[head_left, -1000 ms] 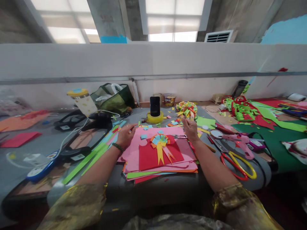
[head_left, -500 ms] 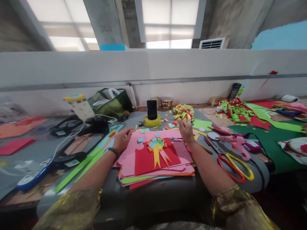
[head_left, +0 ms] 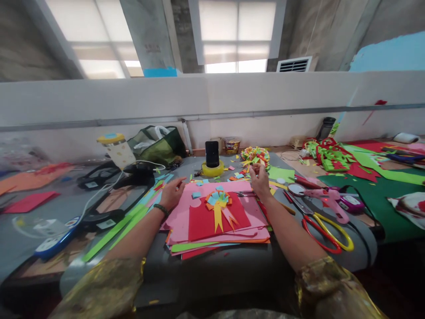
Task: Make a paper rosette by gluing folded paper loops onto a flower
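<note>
My left hand (head_left: 173,192) rests at the left edge of the pink felt sheets (head_left: 181,217), fingers loosely stretched and holding nothing. At the far right of that stack, my right hand (head_left: 260,179) is raised with its fingers bent but apart, nothing visible in them. Between my hands a rosette (head_left: 218,199) of blue, orange and yellow strips, with yellow and pink tails, lies on a red felt sheet (head_left: 199,226). Slim metal tweezers or scissors (head_left: 244,194) lie beside my right wrist, partly hidden. A multicoloured ruffled ball (head_left: 255,155) sits just beyond my right hand.
Large scissors (head_left: 327,232) with red and yellow handles and a pink glue gun (head_left: 332,201) lie to the right. A phone (head_left: 212,153) stands in a yellow tape roll (head_left: 212,170) behind the stack. Green strips (head_left: 114,235), a tumbler (head_left: 117,150) and a power strip (head_left: 56,243) are left.
My right hand has loosened from a closed fist to fingers apart and shifted slightly. My left hand stays in about the same place. The whole view has shifted a little to the right.
</note>
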Demonstrator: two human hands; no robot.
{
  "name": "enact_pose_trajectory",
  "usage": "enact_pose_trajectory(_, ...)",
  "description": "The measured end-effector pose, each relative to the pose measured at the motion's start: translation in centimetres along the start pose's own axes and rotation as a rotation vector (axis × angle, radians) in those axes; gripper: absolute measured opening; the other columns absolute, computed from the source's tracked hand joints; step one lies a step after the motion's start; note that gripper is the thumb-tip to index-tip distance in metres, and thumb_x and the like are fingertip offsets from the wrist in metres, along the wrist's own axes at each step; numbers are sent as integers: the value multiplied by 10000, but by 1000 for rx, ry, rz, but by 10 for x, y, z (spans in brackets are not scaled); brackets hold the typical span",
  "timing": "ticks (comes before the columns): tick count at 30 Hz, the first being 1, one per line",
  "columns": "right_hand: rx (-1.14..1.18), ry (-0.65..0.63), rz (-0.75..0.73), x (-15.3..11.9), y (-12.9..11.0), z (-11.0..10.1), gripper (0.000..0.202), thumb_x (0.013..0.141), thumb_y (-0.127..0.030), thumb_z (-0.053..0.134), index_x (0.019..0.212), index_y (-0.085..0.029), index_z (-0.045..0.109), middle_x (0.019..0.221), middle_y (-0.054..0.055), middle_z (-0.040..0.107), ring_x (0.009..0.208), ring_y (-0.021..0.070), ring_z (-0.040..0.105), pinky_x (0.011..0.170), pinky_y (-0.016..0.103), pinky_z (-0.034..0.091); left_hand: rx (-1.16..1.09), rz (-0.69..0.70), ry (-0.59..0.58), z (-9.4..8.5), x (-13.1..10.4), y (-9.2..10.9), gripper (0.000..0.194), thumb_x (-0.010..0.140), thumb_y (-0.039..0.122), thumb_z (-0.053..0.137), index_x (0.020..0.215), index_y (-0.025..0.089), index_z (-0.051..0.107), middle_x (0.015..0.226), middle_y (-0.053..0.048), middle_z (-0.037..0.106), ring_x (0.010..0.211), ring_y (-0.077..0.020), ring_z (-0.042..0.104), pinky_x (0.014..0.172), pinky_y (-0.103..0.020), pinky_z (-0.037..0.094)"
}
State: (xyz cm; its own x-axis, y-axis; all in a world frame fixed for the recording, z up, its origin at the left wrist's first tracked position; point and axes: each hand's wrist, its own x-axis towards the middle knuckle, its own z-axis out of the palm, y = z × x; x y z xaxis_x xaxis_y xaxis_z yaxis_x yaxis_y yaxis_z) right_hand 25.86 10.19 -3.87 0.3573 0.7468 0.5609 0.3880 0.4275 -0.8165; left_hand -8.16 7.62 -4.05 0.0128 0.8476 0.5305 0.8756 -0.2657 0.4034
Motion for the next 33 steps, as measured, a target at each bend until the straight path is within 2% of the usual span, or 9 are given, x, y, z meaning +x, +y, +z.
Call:
enact_pose_trajectory(3,-18,-41,7,-1,-2,-2,245,847,-460,525,929,-230,548,699,7,597,673,197,571,643,331,477,-12,9,-11,-1,-1,2,418,855,367,444,1077,183,747,933,-85,795,794,-235,704,740,-322,551)
enact_pose_trajectory(8,-44,-128,11,-3,-5,-2,222,869,-454,505,883,-237,550,654,-5,603,647,200,587,629,322,457,-32,40,-69,-6,0,11,417,875,426,448,1031,197,759,888,-77,785,812,-229,684,765,-326,541)
enact_pose_trajectory(13,-62,-212,17,-7,-11,0,170,848,-407,514,855,-241,552,679,1,626,676,209,625,669,324,461,-53,118,-275,-9,11,36,453,856,567,498,927,215,775,859,-73,779,784,-233,679,721,-314,525)
enact_pose_trajectory(16,-83,-250,12,-10,-17,0,140,837,-375,520,805,-242,552,636,-6,613,638,208,618,650,316,446,-47,135,-409,-4,18,55,512,772,668,580,900,206,762,772,-69,761,667,-227,669,616,-300,496)
enact_pose_trajectory(19,-110,-281,-2,-12,-22,0,127,831,-346,531,754,-247,548,580,-22,583,595,194,597,616,296,423,-34,122,-481,6,21,70,561,698,730,629,849,198,728,709,-70,737,612,-232,655,546,-296,453)
enact_pose_trajectory(21,-131,-301,-9,-12,-23,0,131,838,-335,533,740,-249,547,565,-29,573,581,185,585,599,284,412,-35,111,-501,13,20,74,536,724,734,593,778,210,691,678,-62,719,608,-228,645,528,-293,427)
enact_pose_trajectory(26,-177,-361,-31,-13,-25,-1,167,863,-343,530,725,-249,548,560,-29,570,570,170,557,594,272,389,-55,81,-513,23,14,73,586,908,652,297,578,229,532,622,-50,659,619,-212,612,541,-301,382)
enact_pose_trajectory(30,-202,-414,-66,-17,-27,2,224,877,-362,531,684,-249,540,572,-18,577,578,166,534,598,277,365,-43,73,-516,23,12,70,549,880,640,382,524,230,457,589,-33,610,605,-200,574,557,-308,341)
enact_pose_trajectory(33,-219,-464,-88,-22,-29,5,272,875,-397,549,648,-249,523,566,-17,565,570,162,510,580,279,328,-43,74,-525,21,11,70,546,879,630,411,514,226,464,578,-23,591,599,-193,563,570,-310,339)
